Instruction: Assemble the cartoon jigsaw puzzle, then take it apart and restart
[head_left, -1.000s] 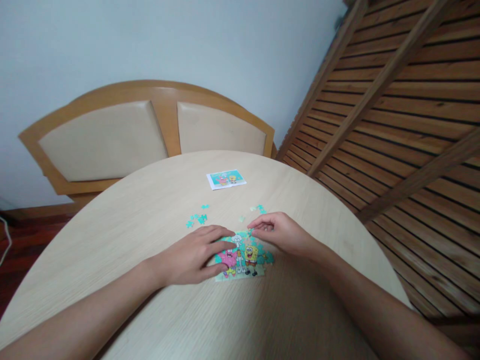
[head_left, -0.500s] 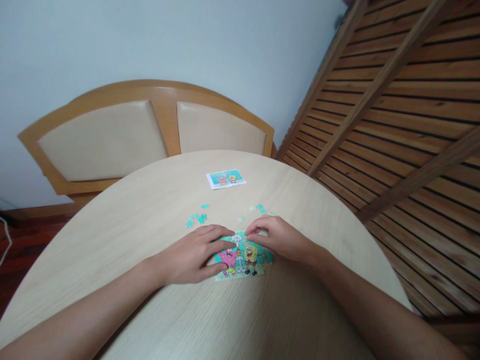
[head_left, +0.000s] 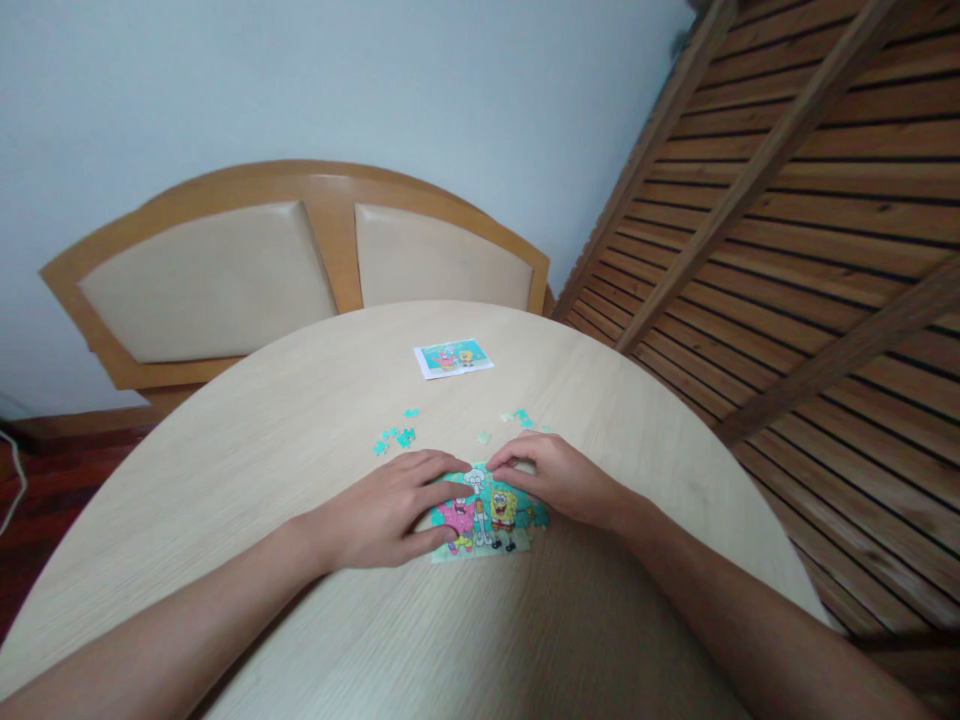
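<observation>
Half our view is pale wall (head_left: 375, 80) and slatted panelling (head_left: 825, 200); a padded bench back (head_left: 300, 260) stands beyond the far edge of the desk (head_left: 225, 450). Toward the near edge lies the puzzle (head_left: 491, 515) — our left hand (head_left: 382, 515) flat on its left side, grip apart, seemingly pinning it. Our right hand (head_left: 559, 480) has its grip together at the puzzle's far edge — whether on a piece we cannot tell. Loose pieces (head_left: 397, 437) lie just beyond.

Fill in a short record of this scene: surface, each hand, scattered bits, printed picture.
Surface: round pale wooden table
Left: left hand lies flat on the cartoon jigsaw puzzle, covering its left part
Right: right hand, fingertips pressed on the puzzle's far edge
Scattered: loose pieces in two teal clusters beyond the hands
Far: reference picture, apart from the rest
</observation>
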